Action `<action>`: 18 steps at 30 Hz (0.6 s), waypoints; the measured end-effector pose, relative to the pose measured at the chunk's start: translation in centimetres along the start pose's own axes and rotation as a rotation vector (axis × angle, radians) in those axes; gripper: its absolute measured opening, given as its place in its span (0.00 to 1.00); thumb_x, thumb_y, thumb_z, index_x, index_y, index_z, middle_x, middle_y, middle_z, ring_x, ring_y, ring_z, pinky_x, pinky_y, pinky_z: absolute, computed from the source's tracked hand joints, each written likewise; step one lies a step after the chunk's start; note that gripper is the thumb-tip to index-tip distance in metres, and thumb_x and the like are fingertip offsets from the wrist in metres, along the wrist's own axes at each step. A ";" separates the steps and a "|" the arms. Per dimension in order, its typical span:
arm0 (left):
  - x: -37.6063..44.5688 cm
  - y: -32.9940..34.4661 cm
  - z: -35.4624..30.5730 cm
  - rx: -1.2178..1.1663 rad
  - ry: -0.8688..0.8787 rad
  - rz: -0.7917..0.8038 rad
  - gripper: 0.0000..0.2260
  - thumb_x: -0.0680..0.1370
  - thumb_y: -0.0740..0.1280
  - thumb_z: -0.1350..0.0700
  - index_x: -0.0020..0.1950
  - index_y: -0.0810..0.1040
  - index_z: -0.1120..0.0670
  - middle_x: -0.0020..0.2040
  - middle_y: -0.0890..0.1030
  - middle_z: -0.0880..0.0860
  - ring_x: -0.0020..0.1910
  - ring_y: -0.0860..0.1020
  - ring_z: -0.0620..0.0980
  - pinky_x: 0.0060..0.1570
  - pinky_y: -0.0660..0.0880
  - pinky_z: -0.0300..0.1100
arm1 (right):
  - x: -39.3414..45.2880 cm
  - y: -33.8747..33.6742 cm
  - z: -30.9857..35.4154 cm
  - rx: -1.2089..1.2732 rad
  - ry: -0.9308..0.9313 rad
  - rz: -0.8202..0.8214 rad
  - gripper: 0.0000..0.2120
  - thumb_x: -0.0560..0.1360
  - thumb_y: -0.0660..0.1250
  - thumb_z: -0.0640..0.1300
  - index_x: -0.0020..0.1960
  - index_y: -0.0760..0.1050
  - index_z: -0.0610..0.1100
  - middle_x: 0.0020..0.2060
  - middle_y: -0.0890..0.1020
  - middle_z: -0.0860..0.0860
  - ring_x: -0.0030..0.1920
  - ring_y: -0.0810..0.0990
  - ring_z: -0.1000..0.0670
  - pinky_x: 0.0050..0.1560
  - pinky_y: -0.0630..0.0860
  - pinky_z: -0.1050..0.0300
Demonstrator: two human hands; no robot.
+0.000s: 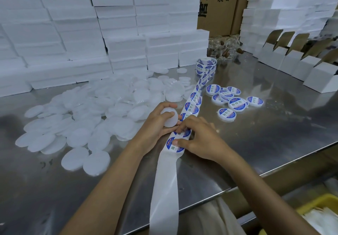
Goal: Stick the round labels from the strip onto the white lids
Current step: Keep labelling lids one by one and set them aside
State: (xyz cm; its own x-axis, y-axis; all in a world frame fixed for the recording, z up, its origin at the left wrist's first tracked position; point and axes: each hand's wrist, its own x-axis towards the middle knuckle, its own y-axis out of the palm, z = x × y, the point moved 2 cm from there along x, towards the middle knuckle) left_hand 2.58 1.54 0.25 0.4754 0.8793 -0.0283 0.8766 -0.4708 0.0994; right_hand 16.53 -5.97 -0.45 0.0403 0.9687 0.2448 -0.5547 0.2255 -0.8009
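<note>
Steel tabletop (256, 143). Left hand (155, 125) grips a blank white lid (171, 117); right hand (199, 138) pinches a round label (180, 133) on the strip (192, 105). Unlabelled lid heap (95, 110) at left, labelled lids (231, 99) at right, label roll (205, 65) behind. Foam blocks (124, 39) wall the back.

Glossy steel table (256, 143), matt plastic lids (76, 136), shiny paper strip (164, 189).
</note>
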 end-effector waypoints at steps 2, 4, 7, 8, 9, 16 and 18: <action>0.0 0.0 0.0 0.018 -0.003 0.006 0.10 0.84 0.60 0.62 0.58 0.78 0.51 0.56 0.83 0.61 0.53 0.85 0.55 0.55 0.82 0.49 | 0.0 0.2 0.1 0.009 -0.007 -0.035 0.10 0.72 0.74 0.56 0.49 0.78 0.54 0.47 0.73 0.63 0.53 0.69 0.59 0.53 0.59 0.55; 0.1 0.0 -0.1 0.030 -0.010 0.013 0.10 0.84 0.60 0.61 0.58 0.78 0.51 0.56 0.83 0.60 0.50 0.86 0.54 0.51 0.83 0.47 | 0.0 0.5 0.1 0.002 -0.016 -0.069 0.08 0.73 0.73 0.55 0.47 0.78 0.53 0.46 0.74 0.61 0.51 0.69 0.59 0.51 0.59 0.54; 0.1 -0.2 -0.2 0.047 -0.013 0.006 0.10 0.84 0.60 0.61 0.57 0.79 0.50 0.54 0.83 0.59 0.47 0.85 0.52 0.48 0.83 0.45 | -0.2 0.8 0.3 -0.020 -0.053 -0.125 0.07 0.74 0.72 0.54 0.48 0.79 0.53 0.46 0.77 0.59 0.50 0.71 0.57 0.51 0.60 0.54; 0.2 -0.2 -0.2 0.058 -0.012 -0.001 0.10 0.84 0.60 0.60 0.57 0.79 0.49 0.54 0.82 0.58 0.48 0.85 0.52 0.48 0.83 0.44 | -0.3 0.8 0.4 -0.029 -0.080 -0.152 0.06 0.74 0.72 0.53 0.49 0.80 0.53 0.46 0.78 0.58 0.51 0.73 0.56 0.52 0.62 0.54; 0.3 -0.3 -0.2 0.071 -0.010 -0.005 0.10 0.84 0.59 0.60 0.56 0.79 0.49 0.55 0.82 0.57 0.49 0.85 0.51 0.48 0.82 0.44 | -0.4 0.7 0.5 -0.039 -0.116 -0.182 0.07 0.74 0.72 0.52 0.51 0.81 0.54 0.46 0.79 0.58 0.51 0.74 0.55 0.53 0.63 0.54; 0.2 -0.2 -0.5 0.158 -0.021 -0.056 0.11 0.84 0.58 0.57 0.54 0.80 0.46 0.60 0.77 0.54 0.56 0.81 0.54 0.43 0.79 0.43 | -0.8 -0.1 1.9 0.338 -0.186 -0.255 0.03 0.74 0.73 0.37 0.46 0.82 0.42 0.43 0.83 0.52 0.46 0.78 0.52 0.51 0.73 0.55; 0.2 -0.3 -0.5 0.136 -0.036 -0.062 0.10 0.84 0.59 0.57 0.54 0.80 0.48 0.58 0.80 0.56 0.51 0.83 0.51 0.42 0.80 0.43 | -0.5 -0.8 1.9 0.670 -0.065 -0.285 0.04 0.74 0.71 0.32 0.46 0.80 0.40 0.42 0.83 0.47 0.44 0.79 0.51 0.50 0.75 0.51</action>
State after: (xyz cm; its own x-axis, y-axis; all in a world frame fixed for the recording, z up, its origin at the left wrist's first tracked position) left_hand 2.38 1.91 0.72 0.4200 0.9051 -0.0661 0.9053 -0.4230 -0.0396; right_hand 15.32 -6.78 1.11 0.2207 0.8690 0.4428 -0.9204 0.3358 -0.2003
